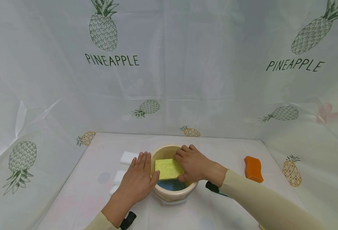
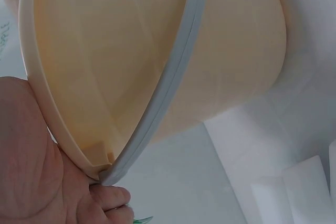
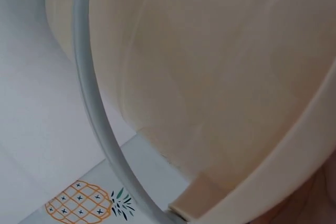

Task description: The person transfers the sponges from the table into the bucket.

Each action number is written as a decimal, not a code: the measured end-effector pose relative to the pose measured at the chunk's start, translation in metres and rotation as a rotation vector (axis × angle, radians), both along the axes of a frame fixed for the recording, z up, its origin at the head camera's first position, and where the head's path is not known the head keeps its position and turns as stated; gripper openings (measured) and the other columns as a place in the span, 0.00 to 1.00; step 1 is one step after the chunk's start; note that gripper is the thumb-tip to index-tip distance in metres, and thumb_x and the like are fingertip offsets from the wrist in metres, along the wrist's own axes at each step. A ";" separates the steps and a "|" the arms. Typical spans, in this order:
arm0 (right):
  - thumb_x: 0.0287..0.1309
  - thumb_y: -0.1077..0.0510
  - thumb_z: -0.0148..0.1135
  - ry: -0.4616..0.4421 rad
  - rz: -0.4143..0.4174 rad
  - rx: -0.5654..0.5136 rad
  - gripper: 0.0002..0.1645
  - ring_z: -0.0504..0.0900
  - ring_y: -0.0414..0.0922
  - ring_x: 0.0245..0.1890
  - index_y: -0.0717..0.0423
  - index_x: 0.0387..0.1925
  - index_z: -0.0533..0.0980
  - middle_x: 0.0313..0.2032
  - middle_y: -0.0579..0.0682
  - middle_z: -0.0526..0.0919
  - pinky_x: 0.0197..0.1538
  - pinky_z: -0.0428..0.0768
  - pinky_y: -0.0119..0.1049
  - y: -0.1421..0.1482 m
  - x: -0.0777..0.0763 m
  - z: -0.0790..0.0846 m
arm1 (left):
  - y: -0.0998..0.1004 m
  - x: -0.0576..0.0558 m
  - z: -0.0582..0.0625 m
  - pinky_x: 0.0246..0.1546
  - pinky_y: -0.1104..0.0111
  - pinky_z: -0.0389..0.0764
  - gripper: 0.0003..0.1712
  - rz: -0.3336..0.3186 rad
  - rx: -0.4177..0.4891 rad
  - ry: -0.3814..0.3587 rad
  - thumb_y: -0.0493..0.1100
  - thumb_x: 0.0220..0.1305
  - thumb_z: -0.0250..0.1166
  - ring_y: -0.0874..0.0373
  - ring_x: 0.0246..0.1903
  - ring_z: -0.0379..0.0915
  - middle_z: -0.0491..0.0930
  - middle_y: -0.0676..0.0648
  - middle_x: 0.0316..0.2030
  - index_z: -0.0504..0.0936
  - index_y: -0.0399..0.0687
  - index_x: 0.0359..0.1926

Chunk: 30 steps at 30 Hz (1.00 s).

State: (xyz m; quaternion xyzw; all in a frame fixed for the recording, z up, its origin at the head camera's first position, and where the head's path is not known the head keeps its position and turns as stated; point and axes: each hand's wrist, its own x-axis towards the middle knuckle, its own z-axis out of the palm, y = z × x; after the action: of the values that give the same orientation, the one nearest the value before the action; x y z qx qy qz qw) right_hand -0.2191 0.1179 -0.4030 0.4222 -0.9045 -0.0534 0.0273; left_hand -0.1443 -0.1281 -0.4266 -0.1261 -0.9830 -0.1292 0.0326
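A cream bucket (image 1: 173, 195) stands near the table's middle, its grey handle (image 2: 173, 72) hanging down along the outside. Inside its mouth sits a yellow sponge (image 1: 166, 169), with something blue (image 1: 170, 184) lower down. My right hand (image 1: 193, 164) reaches over the right rim, fingers and thumb bent around the sponge's right end. On the opposite side, my left hand (image 1: 138, 179) rests against the left rim with its fingers straight. The left wrist view shows that palm beside the rim, near the handle's joint. In the right wrist view the bucket wall hides the sponge.
White blocks (image 1: 127, 157) lie left of the bucket, partly behind my left hand. An orange wavy-sided sponge (image 1: 253, 169) lies on the right part of the table (image 1: 229, 153). Pineapple-printed sheeting (image 1: 197, 80) hangs behind and at both sides.
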 end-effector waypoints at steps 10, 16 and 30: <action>0.58 0.32 0.70 0.047 -0.010 -0.005 0.40 0.75 0.47 0.56 0.54 0.61 0.81 0.57 0.47 0.82 0.52 0.71 0.44 0.004 0.000 -0.004 | 0.001 0.001 -0.001 0.81 0.44 0.55 0.46 -0.001 0.005 0.015 0.61 0.81 0.51 0.38 0.82 0.50 0.58 0.31 0.80 0.56 0.29 0.80; 0.63 0.37 0.68 0.097 -0.030 -0.101 0.32 0.75 0.48 0.53 0.55 0.58 0.82 0.54 0.48 0.83 0.51 0.71 0.43 0.009 0.003 -0.009 | 0.001 0.001 -0.001 0.80 0.44 0.55 0.46 0.000 0.010 0.014 0.61 0.81 0.51 0.37 0.81 0.50 0.58 0.30 0.79 0.56 0.29 0.80; 0.68 0.46 0.62 0.312 -0.216 -0.479 0.21 0.77 0.54 0.48 0.59 0.49 0.82 0.46 0.53 0.84 0.46 0.73 0.46 0.030 0.011 -0.026 | 0.001 0.001 -0.003 0.80 0.43 0.55 0.46 -0.008 0.048 0.022 0.61 0.80 0.51 0.36 0.81 0.50 0.59 0.30 0.79 0.56 0.27 0.80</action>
State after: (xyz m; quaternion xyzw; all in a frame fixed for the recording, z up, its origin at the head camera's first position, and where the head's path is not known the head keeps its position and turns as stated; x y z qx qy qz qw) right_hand -0.2076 0.1482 -0.4286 0.2918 -0.9159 0.0949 0.2587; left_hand -0.1433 -0.1270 -0.4292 -0.1306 -0.9787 -0.1515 0.0457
